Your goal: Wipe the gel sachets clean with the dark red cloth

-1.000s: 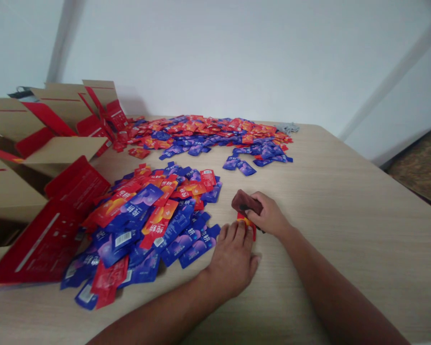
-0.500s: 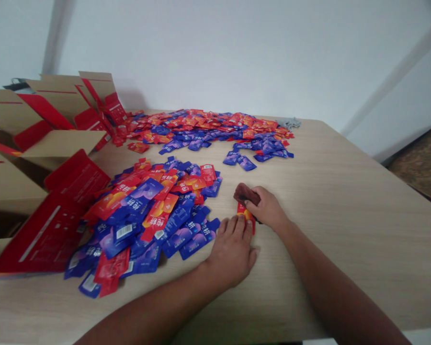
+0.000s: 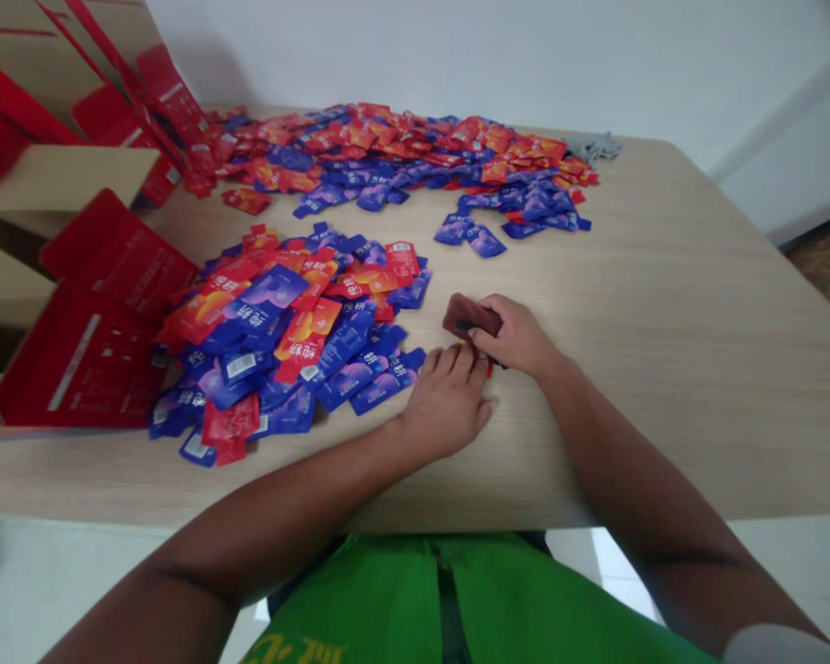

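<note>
My right hand (image 3: pixel 515 337) grips a crumpled dark reddish-brown cloth (image 3: pixel 462 314), its fingers closed around the near end. Just left of it, my left hand (image 3: pixel 449 401) lies flat with fingers stretched out, pressing on a red and orange packet (image 3: pixel 489 367). Only slivers of that packet show between the fingers and the cloth. Beside my left hand spreads a loose heap of red and blue packets (image 3: pixel 311 332), some printed side up, some showing barcodes.
Open red and brown cardboard boxes (image 3: pixel 103 341) stand at the left. A long band of packets (image 3: pixel 387 138) runs along the wall, with a grey cloth-like bundle (image 3: pixel 593 145) at its right end. The wooden table (image 3: pixel 664 369) has its near edge at my green top (image 3: pixel 387 599).
My view has tilted down, bringing the table's near edge and my green top into sight. The cloth now covers more of the packet; both hands stay in nearly the same place.
</note>
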The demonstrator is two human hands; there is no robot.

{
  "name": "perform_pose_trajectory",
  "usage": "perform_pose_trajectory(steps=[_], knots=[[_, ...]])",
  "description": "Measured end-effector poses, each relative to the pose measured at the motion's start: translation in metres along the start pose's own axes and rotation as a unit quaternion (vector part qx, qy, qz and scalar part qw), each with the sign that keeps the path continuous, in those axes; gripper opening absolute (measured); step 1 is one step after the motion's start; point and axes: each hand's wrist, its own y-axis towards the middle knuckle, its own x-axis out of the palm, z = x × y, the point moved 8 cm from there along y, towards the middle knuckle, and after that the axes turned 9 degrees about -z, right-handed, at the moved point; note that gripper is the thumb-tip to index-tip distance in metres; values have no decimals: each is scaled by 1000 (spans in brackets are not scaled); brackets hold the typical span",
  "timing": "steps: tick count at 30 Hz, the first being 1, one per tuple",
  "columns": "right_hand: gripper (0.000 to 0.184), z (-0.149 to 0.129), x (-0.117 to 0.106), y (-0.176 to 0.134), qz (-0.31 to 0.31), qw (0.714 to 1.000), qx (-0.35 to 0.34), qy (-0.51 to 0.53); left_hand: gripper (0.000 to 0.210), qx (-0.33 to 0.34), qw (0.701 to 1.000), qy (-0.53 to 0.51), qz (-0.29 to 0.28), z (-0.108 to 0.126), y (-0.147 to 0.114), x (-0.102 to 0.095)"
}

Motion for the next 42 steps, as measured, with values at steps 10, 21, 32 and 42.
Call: perform_pose_trajectory(steps=[10, 21, 32, 42], knots=[[25, 0, -3, -2, 11, 1000, -4, 14, 62, 6, 1000, -4, 6, 0, -1, -1], [25, -4, 0, -2, -7, 999, -33, 24, 61, 1, 1000, -9, 3, -2, -1, -2], [24, -1, 3, 0, -13, 999, -19, 47, 63, 4, 1000, 7, -3, -1, -1, 0], [25, -5, 2, -2, -28, 998, -43, 48, 62, 3, 1000, 6, 0, -1, -2, -1]])
